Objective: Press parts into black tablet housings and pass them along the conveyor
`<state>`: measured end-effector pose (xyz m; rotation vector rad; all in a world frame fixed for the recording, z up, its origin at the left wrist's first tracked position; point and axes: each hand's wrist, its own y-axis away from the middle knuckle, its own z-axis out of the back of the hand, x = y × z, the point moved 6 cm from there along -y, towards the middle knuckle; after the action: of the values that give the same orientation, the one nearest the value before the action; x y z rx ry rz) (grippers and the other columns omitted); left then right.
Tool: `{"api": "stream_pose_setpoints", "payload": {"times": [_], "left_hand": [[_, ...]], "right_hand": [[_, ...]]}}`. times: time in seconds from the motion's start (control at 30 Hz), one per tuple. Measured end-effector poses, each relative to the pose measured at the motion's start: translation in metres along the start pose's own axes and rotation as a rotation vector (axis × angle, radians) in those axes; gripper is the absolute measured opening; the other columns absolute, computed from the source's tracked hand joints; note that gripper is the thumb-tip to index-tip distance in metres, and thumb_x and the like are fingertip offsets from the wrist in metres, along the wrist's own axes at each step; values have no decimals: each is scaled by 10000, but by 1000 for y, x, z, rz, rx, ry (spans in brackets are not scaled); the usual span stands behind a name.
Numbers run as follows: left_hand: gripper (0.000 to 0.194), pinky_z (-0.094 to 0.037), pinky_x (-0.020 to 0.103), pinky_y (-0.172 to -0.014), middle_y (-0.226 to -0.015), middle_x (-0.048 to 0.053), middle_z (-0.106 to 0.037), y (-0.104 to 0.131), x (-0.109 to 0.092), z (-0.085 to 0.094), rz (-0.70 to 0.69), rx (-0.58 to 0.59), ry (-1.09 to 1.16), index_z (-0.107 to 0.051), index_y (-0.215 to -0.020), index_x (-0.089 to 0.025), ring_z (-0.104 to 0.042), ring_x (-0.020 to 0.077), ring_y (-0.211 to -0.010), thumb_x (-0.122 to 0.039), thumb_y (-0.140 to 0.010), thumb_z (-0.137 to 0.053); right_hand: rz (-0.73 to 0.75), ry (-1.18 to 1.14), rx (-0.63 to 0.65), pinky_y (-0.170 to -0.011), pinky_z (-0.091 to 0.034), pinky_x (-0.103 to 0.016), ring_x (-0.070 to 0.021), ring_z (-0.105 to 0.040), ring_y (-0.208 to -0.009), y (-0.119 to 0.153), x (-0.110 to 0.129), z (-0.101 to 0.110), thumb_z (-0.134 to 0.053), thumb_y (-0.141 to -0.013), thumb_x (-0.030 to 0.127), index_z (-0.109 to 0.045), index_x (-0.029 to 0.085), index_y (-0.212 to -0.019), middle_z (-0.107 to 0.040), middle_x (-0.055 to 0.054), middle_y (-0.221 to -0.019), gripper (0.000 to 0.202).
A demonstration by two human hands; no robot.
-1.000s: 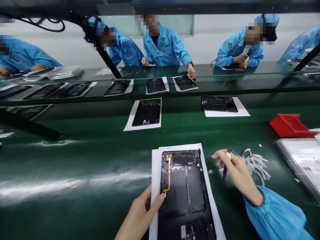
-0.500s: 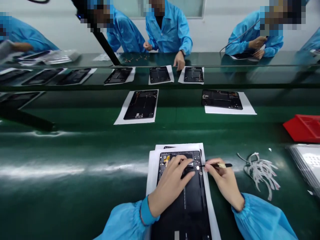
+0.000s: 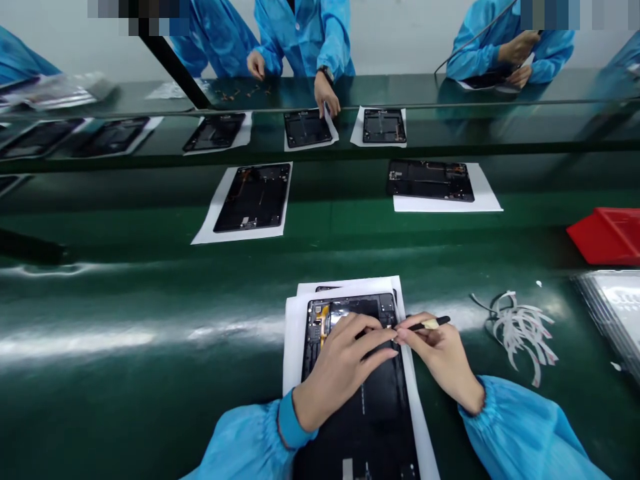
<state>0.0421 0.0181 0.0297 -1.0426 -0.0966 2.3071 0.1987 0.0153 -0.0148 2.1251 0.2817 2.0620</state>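
Observation:
An opened tablet (image 3: pixel 373 413) with a black inner frame lies on white paper (image 3: pixel 295 347) in front of me. My left hand (image 3: pixel 345 363) reaches over its upper part, fingers stretched out and thumb apart. The left index fingertip is at the tablet's upper right edge, by the tips of my right hand. My right hand (image 3: pixel 440 353) pinches a slim black tool (image 3: pixel 443 321) with a pale band, its tip hidden by the fingers. Near the left hand, an orange-yellow flex cable (image 3: pixel 324 320) shows inside the tablet. Whatever lies under the left fingers is hidden.
White strips (image 3: pixel 520 327) lie in a heap to the right. Beyond are clear trays (image 3: pixel 615 307) and a red bin (image 3: pixel 607 237). Two more opened tablets lie ahead, left (image 3: pixel 255 200) and right (image 3: pixel 430 180). Co-workers in blue stand behind a raised shelf bearing several tablets.
My right hand has moved left, bringing its fingertips up to the left index finger at the tablet's edge. The view has tilted down slightly. A co-worker's hand now touches a tablet on the shelf.

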Motion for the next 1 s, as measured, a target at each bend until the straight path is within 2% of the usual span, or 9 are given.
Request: {"api": "stream_pose_setpoints", "payload": {"times": [0.17, 0.33, 0.47, 0.63, 1.0], "left_hand": [[146, -452, 328, -734, -908, 36, -671, -2, -2, -1, -41, 16, -22, -677, -932, -203, -577, 174, -811, -238, -957, -537], [128, -461, 330, -765, -902, 37, -636, -3, 14, -2, 105, 31, 8, -655, -906, -191, -582, 176, -830, -226, -952, -541], [121, -455, 323, -762, -882, 23, -619, -3, 19, -4, 173, 98, 52, -629, -864, -196, -573, 179, -827, -226, -948, -547], [144, -437, 334, -784, -915, 27, -599, -3, 14, -5, 158, 152, -19, -591, -884, -185, -533, 187, -855, -191, -976, -480], [136, -409, 354, -819, -944, 30, -561, -3, 15, -7, 219, 237, -43, -557, -908, -185, -499, 203, -894, -191, -988, -447]], "right_hand": [[-3, 11, -3, -691, -590, -306, -200, -707, -721, 0, -1, 2, -746, -752, 435, -690, 204, -790, -719, -27, -758, 241], [4, 13, -35, -689, -595, -314, -203, -710, -693, -1, 2, 4, -758, -736, 443, -684, 207, -764, -715, -27, -742, 248], [12, 36, -133, -674, -591, -306, -208, -712, -683, -1, 5, 13, -767, -728, 449, -685, 204, -774, -716, -31, -713, 262], [24, 71, -233, -651, -578, -288, -211, -716, -701, 0, 6, 25, -766, -737, 440, -682, 190, -792, -719, -41, -723, 270], [81, 59, -212, -651, -573, -244, -178, -714, -675, 1, 8, 19, -758, -757, 356, -683, 180, -795, -717, -24, -699, 195]]}}
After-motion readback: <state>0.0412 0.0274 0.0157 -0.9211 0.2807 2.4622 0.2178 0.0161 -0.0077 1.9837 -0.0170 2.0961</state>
